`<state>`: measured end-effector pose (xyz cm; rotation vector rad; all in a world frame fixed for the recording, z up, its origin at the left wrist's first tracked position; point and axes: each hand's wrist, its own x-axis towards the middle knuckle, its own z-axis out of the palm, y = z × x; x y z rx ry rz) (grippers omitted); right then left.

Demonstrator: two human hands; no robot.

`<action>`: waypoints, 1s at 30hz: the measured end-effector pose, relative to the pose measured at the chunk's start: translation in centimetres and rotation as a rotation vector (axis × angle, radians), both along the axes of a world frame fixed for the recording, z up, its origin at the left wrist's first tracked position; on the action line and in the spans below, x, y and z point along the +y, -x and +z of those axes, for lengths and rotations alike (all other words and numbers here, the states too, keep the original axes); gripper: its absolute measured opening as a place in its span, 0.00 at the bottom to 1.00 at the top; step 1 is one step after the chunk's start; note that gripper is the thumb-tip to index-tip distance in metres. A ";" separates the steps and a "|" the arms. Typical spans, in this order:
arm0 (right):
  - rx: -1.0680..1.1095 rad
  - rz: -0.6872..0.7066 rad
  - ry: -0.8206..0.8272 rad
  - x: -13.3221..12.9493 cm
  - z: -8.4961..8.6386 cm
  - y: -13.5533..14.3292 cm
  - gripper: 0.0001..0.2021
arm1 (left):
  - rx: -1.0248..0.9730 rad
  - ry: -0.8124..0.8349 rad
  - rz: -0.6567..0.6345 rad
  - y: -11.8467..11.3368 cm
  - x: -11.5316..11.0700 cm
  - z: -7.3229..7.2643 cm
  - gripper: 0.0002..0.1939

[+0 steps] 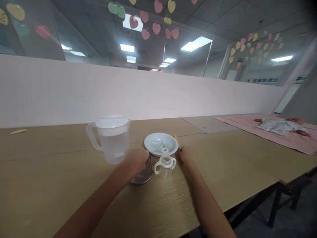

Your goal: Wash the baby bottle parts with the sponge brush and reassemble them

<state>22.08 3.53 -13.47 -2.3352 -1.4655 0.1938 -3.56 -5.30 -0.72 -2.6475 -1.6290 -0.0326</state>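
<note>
My left hand (138,158) is closed at a shiny metal container (145,177), hiding its upper part; blur softens the fingers. To its right stands a clear baby bottle (165,168) with a white two-handled collar and an uncovered mouth. Behind the bottle is a white bowl (150,141) holding small bottle parts, among them a white ring (164,150) and a thin straw piece. At the bowl's right edge, my right hand (185,154) is closed around a slim thing with a yellow end (175,137), mostly hidden by hand and bowl.
A translucent lidded pitcher (114,142) stands left of my left hand. On the wooden table (223,165), a pink cloth (247,129) at the far right bears a doll-like figure in patterned clothes (274,126). A low white wall (148,96) runs behind; a pale flat piece (18,131) lies far left.
</note>
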 end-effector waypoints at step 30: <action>0.187 -0.108 -0.309 -0.8 2.8 2.2 0.13 | -0.036 -0.149 -0.115 -5.6 10.2 -4.6 0.18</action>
